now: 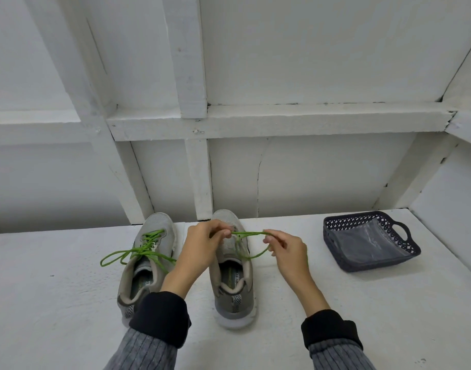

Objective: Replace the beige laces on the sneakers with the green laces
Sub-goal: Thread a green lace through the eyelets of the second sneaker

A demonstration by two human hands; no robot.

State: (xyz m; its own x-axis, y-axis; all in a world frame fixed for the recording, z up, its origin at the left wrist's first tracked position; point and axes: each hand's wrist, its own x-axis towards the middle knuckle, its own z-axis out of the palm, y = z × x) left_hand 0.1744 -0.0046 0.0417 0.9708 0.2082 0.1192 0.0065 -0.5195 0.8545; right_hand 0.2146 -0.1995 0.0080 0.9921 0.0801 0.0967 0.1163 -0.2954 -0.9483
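Right now your left hand point(202, 243) and your right hand point(283, 248) are both raised over the right sneaker point(233, 271), each with fingers curled in a pinch on the green lace point(249, 233). The lace runs taut between your two sets of fingertips; from your right fingers it loops down and back toward the shoe's eyelets, just below your left fingertips. That sneaker stands upright on the white surface point(55, 303), toe pointing away from you, its heel nearer you than your wrists. Just beside your left hand, on its outer side, stands the left sneaker point(146, 260), already threaded with its own green lace point(138, 252), whose loose loops trail off to the side. Well apart from your right fingers, further right, a dark plastic basket point(405, 231) holds a clear plastic bag point(367, 244).
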